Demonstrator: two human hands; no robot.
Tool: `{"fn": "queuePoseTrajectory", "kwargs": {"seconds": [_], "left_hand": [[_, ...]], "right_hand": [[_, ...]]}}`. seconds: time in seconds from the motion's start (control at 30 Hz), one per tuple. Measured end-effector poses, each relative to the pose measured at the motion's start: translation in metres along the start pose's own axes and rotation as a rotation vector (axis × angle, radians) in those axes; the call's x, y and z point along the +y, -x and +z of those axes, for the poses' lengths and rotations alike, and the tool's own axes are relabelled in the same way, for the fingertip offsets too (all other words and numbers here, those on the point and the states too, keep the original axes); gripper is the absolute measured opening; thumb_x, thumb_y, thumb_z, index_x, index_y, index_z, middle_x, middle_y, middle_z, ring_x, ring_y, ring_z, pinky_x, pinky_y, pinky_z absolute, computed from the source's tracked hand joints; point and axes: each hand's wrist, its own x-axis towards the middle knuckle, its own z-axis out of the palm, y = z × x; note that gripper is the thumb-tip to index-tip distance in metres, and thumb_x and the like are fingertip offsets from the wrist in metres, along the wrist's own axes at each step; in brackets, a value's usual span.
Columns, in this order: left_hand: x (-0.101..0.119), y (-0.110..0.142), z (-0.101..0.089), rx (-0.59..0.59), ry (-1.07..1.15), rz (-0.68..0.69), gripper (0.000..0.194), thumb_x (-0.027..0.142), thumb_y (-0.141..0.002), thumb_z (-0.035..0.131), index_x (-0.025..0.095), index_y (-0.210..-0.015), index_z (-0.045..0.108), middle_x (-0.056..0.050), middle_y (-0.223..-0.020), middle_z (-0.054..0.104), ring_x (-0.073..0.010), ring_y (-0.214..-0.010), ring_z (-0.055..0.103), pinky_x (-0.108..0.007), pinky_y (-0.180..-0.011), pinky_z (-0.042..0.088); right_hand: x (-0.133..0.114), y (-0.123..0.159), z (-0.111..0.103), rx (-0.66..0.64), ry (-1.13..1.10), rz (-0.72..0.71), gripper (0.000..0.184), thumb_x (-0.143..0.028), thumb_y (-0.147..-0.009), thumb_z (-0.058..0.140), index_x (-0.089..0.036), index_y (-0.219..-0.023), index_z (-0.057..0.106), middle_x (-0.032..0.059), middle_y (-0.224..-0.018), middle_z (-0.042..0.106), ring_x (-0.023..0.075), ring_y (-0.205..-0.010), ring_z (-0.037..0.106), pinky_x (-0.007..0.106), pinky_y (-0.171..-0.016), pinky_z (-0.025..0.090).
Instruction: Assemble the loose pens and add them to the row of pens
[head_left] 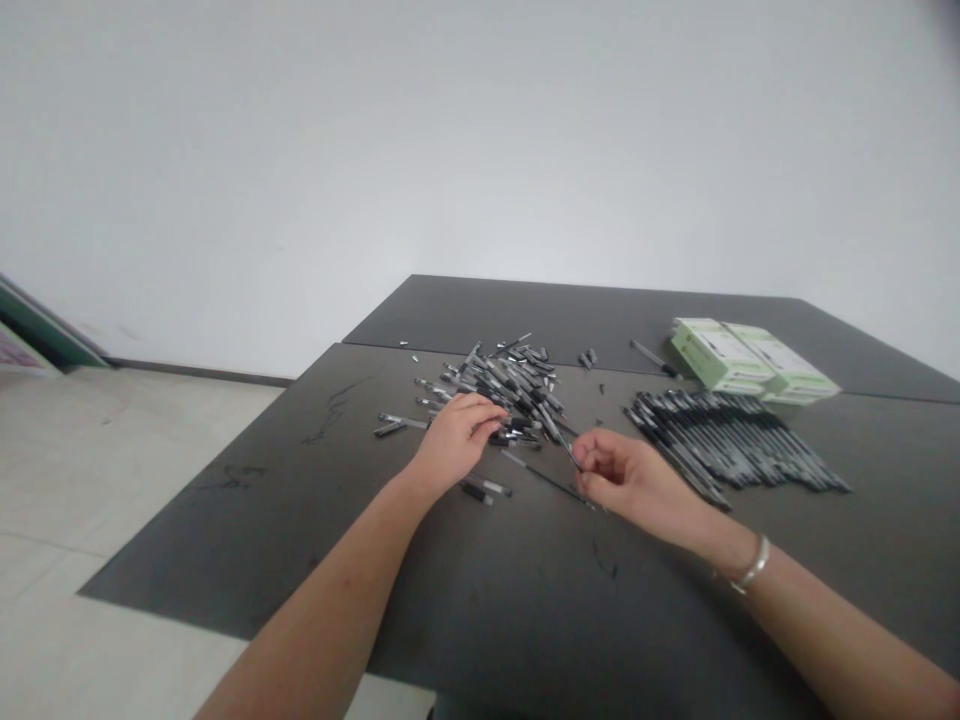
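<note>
Head view: pinches a slim pen piece between thumb and fingertips of the right hand, gripping near the close end, probably for fine control of so thin a part. Rests the left hand over the near left side of the jumbled pile of pens, fingers together and curled, thumb near them; cannot tell about any grip beneath. Likely steadies or sorts among loose barrels there. Finds a thin rod like a refill lying slantwise on the tabletop between the hands, close to the right fingertips, and a few loose pens just below the left hand.

To the right, past the right hand, shows a row of pens side by side and slanted alike, probably for neat order and easy gathering. Behind that row, green-and-white boxes in stacks, with a lone pen just to their left. Small dark pieces scattered beyond the pile, near the seam across the tabletop.

For movement, offers open surface between the forearms toward the near edge, and more off to the left. Has less room to the right: a low sweep of the right hand could disturb the row.
</note>
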Motion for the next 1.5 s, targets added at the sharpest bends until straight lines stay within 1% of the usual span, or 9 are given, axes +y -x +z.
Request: {"fn": "queuePoseTrajectory", "kwargs": {"seconds": [0.13,0.23,0.33,0.4,0.67,0.97,1.23,1.5], "left_hand": [[0.003,-0.001,-0.001,0.034,0.018,0.016,0.018,0.015,-0.087,0.055,0.019,-0.096,0.070,-0.004,-0.099,0.069,-0.0176,-0.095,0.061,-0.035,-0.091,0.046],[0.005,-0.001,-0.002,0.060,0.011,0.048,0.018,0.015,-0.087,0.055,0.020,-0.096,0.070,-0.004,-0.098,0.069,-0.0170,-0.094,0.061,-0.035,-0.090,0.047],[0.006,-0.001,-0.002,0.081,0.011,0.075,0.018,0.015,-0.087,0.055,0.019,-0.096,0.071,-0.004,-0.097,0.069,-0.0165,-0.093,0.061,-0.034,-0.088,0.048],[0.006,-0.001,-0.002,0.091,0.012,0.085,0.018,0.015,-0.087,0.055,0.019,-0.096,0.071,-0.005,-0.097,0.069,-0.0165,-0.092,0.061,-0.034,-0.088,0.048],[0.005,0.000,0.000,0.102,0.000,0.080,0.019,0.014,-0.087,0.056,0.020,-0.096,0.071,-0.005,-0.098,0.068,-0.0167,-0.094,0.061,-0.033,-0.088,0.048],[0.004,0.000,-0.001,0.093,-0.008,0.083,0.021,0.012,-0.087,0.055,0.021,-0.097,0.071,-0.004,-0.099,0.068,-0.0160,-0.095,0.060,-0.032,-0.088,0.048],[0.004,0.001,-0.003,0.114,-0.056,0.143,0.022,0.012,-0.087,0.053,0.019,-0.098,0.071,-0.006,-0.099,0.067,-0.0181,-0.095,0.059,-0.035,-0.087,0.049],[0.004,0.001,-0.005,0.119,-0.080,0.203,0.025,0.012,-0.088,0.050,0.019,-0.101,0.070,-0.007,-0.100,0.066,-0.0181,-0.095,0.058,-0.036,-0.086,0.049]], "right_hand": [[-0.001,0.006,-0.001,-0.070,-0.109,0.013,0.021,-0.016,-0.077,0.055,-0.017,-0.098,0.052,-0.0054,-0.064,0.050,0.0088,-0.056,0.042,0.022,-0.053,0.032],[-0.006,0.010,-0.002,-0.107,-0.125,0.052,0.018,-0.017,-0.077,0.053,-0.016,-0.095,0.052,-0.0048,-0.062,0.051,0.0093,-0.055,0.043,0.023,-0.053,0.032],[-0.010,0.012,-0.002,-0.111,-0.124,0.081,0.013,-0.020,-0.080,0.052,-0.015,-0.092,0.053,-0.0046,-0.058,0.052,0.0097,-0.053,0.043,0.024,-0.053,0.032],[-0.011,0.012,-0.002,-0.120,-0.123,0.083,0.013,-0.021,-0.080,0.052,-0.015,-0.092,0.053,-0.0044,-0.058,0.052,0.0098,-0.053,0.044,0.024,-0.054,0.033],[-0.010,0.014,-0.006,-0.128,-0.134,0.070,0.015,-0.017,-0.078,0.052,-0.015,-0.093,0.054,-0.0047,-0.057,0.053,0.0092,-0.052,0.044,0.023,-0.053,0.033],[-0.009,0.015,-0.007,-0.143,-0.120,0.071,0.016,-0.016,-0.079,0.052,-0.015,-0.093,0.056,-0.0045,-0.057,0.054,0.0090,-0.051,0.044,0.023,-0.052,0.032],[-0.013,0.015,-0.011,-0.175,-0.140,0.096,0.016,-0.017,-0.079,0.052,-0.013,-0.093,0.059,-0.0047,-0.054,0.053,0.0065,-0.046,0.037,0.020,-0.045,0.025],[-0.010,0.016,-0.012,-0.180,-0.151,0.103,0.014,-0.018,-0.081,0.054,-0.013,-0.093,0.061,-0.0047,-0.053,0.054,0.0053,-0.042,0.034,0.019,-0.042,0.023]]}}
